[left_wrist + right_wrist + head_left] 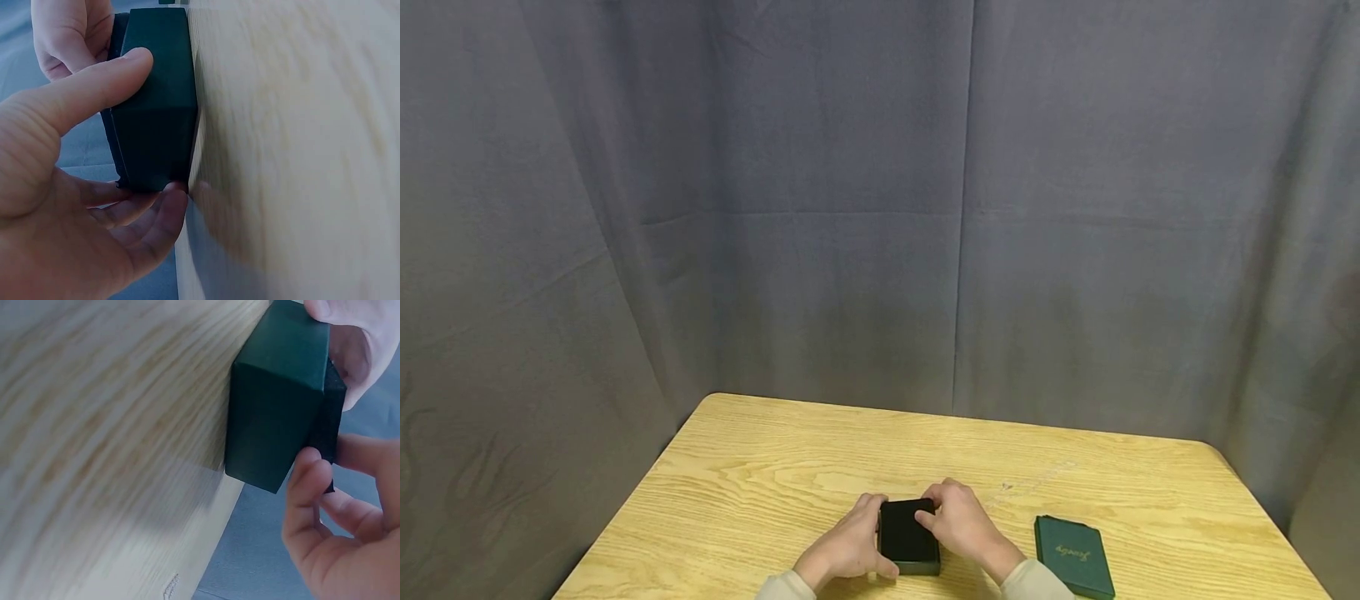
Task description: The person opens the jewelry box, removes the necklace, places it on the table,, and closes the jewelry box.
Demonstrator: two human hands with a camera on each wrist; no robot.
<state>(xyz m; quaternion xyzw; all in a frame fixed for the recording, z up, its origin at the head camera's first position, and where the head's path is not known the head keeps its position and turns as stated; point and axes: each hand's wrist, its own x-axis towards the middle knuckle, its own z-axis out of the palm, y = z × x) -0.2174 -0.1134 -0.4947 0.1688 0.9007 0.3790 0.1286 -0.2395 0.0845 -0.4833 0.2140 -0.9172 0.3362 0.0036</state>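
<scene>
A small green box [919, 569] stands on the table, with a black pad [907, 532] on its open top. My left hand [850, 540] grips the box from the left, thumb on the near side and fingers round the far side. In the left wrist view the thumb lies against the green wall of the box [156, 147]. My right hand [964, 525] pinches the pad at its far right corner. Seen from the right wrist, the black pad [328, 419] stands proud of the box rim and slightly tilted. Whatever lies beneath the pad is hidden.
A green lid [1078, 562] with gold "Jewelry" lettering lies right of my right hand. A thin, pale, chain-like thing [1006, 487] lies on the wooden table [760, 467] beyond that hand. Grey curtains [850, 250] hang behind the table.
</scene>
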